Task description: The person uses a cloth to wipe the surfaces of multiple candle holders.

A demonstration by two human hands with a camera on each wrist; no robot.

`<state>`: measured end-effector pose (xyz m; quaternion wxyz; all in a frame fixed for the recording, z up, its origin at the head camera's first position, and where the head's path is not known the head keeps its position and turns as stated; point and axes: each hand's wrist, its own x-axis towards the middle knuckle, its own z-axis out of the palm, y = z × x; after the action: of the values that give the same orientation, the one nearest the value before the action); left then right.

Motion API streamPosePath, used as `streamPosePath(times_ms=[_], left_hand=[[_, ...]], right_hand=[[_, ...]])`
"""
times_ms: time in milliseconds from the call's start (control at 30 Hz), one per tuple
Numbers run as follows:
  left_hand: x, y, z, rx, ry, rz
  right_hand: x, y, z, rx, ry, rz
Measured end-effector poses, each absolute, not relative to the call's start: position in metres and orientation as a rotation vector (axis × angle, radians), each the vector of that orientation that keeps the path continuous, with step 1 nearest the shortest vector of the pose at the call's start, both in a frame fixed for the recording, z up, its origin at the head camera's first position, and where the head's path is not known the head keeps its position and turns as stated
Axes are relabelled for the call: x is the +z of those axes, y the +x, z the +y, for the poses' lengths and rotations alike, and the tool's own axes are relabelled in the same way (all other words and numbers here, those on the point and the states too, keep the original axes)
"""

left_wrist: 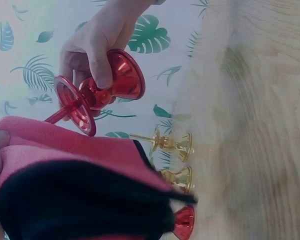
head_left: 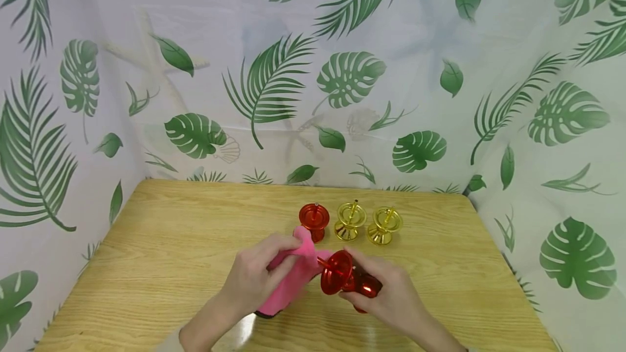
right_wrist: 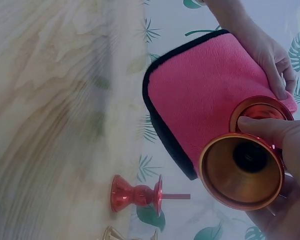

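- No brand, label or writing readable anywhere, not on the holders, not on the cloth, just the leaf print on the curtain (head_left: 274,86) behind.
- Hard to see: the near end of the pink cloth (head_left: 293,276) sits under the left hand, and the black edging only really shows in the wrist views. The base of the held red candle holder (head_left: 344,278) is mostly covered by fingers in the head view. Both forearms are cut off at the bottom edge.
- Left hand (head_left: 256,276): fingers curled, pinching the cloth near its far top corner, cloth lifted off the table (head_left: 161,243).
- Right hand (head_left: 386,292): wrapped round the stem and base of the red holder, tipped on its side just above the table at near centre, spike and dish pointing left, right up against the cloth.
- The two hands are close together, holder and cloth between them.
- Farther back there's a row standing upright: another red holder (head_left: 314,220) on the left, then two gold holders (head_left: 350,220) (head_left: 384,225) to its right.
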<state>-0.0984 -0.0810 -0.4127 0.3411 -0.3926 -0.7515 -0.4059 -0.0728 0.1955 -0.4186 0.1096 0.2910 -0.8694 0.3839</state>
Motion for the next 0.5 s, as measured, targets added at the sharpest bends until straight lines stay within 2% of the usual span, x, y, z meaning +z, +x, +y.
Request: streamPosePath(times_ms=[333, 500], left_hand=[[-0.393, -0.106, -0.085, -1.011, -0.938, -1.987], [-0.39, -0.104, -0.079, -0.982, -1.023, -1.973]], right_hand=[[-0.417, -0.074, 0.196, 0.971, 0.925, -2.492], [-0.417, -0.074, 0.194, 0.884, 0.982, -2.449]])
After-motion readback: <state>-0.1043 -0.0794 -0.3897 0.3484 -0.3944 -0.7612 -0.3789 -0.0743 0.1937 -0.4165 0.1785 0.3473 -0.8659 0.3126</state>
